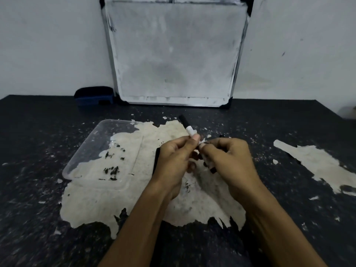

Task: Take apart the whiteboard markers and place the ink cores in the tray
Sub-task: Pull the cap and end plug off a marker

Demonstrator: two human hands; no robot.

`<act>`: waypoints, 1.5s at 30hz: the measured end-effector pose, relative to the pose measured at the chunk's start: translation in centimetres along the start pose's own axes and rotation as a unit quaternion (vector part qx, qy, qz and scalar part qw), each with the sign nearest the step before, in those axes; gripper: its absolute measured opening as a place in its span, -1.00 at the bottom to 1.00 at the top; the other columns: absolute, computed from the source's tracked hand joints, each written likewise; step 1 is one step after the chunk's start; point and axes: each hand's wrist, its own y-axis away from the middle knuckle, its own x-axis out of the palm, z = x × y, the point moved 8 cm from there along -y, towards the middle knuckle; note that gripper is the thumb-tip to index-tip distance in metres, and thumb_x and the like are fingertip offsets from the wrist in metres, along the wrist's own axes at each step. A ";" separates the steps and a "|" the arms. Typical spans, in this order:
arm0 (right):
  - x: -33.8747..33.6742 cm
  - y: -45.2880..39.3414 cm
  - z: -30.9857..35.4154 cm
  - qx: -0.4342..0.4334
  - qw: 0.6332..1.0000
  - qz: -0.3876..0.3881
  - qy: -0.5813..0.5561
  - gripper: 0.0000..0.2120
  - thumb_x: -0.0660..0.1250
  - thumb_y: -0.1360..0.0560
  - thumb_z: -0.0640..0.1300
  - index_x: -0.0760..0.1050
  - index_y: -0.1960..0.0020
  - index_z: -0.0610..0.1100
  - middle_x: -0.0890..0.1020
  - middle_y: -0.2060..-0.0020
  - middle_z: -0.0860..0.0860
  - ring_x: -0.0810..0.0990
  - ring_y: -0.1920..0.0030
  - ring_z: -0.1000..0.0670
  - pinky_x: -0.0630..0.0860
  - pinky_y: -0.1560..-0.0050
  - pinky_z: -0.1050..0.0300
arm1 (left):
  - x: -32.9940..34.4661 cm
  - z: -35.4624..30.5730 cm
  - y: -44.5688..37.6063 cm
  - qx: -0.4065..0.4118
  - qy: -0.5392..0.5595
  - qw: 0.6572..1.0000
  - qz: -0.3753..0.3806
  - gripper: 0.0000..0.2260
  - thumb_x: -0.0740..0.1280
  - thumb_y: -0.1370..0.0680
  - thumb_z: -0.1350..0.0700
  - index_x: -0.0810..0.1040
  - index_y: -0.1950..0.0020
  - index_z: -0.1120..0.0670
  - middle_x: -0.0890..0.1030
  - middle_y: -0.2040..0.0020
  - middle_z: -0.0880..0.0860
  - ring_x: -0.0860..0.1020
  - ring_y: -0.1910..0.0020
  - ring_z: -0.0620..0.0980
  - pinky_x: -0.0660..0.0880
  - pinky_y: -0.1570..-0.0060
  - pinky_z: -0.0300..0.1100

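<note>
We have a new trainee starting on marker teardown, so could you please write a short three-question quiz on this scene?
1. True or false: the tray lies to the left of both hands.
2. Which hand grips the marker whose black end points towards the whiteboard? A) left hand B) right hand
3. What dark blue item sits just left of the whiteboard's base?

Key: 1. true. 2. A. 3. the eraser.
</note>
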 end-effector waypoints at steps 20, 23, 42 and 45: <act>1.4 2.6 -2.5 0.154 0.960 0.232 -0.031 -0.65 0.30 -0.41 0.03 0.61 0.25 -0.27 0.57 0.52 -0.07 0.48 0.54 0.03 0.32 0.58 0.22 | 0.7 1.1 0.0 -0.068 0.182 0.978 0.081 -0.80 0.28 -0.58 0.19 0.52 -0.15 0.27 0.73 0.16 0.23 0.71 0.26 0.06 0.66 0.24 -0.13; 1.3 2.6 -2.6 0.158 0.959 0.232 -0.045 -0.67 0.31 -0.41 0.01 0.59 0.26 -0.27 0.49 0.53 -0.08 0.40 0.53 0.01 0.32 0.58 0.21 | 0.7 0.9 0.1 -0.063 0.174 0.978 0.097 -0.67 0.35 -0.46 0.25 0.49 -0.21 0.29 0.73 0.17 0.23 0.72 0.23 0.09 0.66 0.22 -0.13; -0.2 2.9 0.9 -0.086 0.942 0.034 0.324 -0.64 0.45 -0.42 0.13 0.60 0.36 -0.14 0.63 0.46 -0.06 0.61 0.38 -0.05 0.55 0.37 0.00 | -0.6 -0.5 0.1 0.028 0.065 0.997 -0.012 -0.62 0.63 -0.15 0.06 0.62 0.15 0.16 0.69 0.37 0.10 0.64 0.39 0.01 0.60 0.32 -0.10; -0.3 3.1 1.1 -0.090 0.945 0.030 0.312 -0.63 0.48 -0.39 0.13 0.60 0.40 -0.13 0.62 0.52 -0.03 0.60 0.42 -0.01 0.54 0.37 0.02 | -0.2 -0.5 0.4 0.006 0.078 0.997 0.007 -0.67 0.62 -0.19 0.02 0.67 0.15 0.14 0.63 0.40 0.06 0.58 0.43 -0.04 0.56 0.39 -0.17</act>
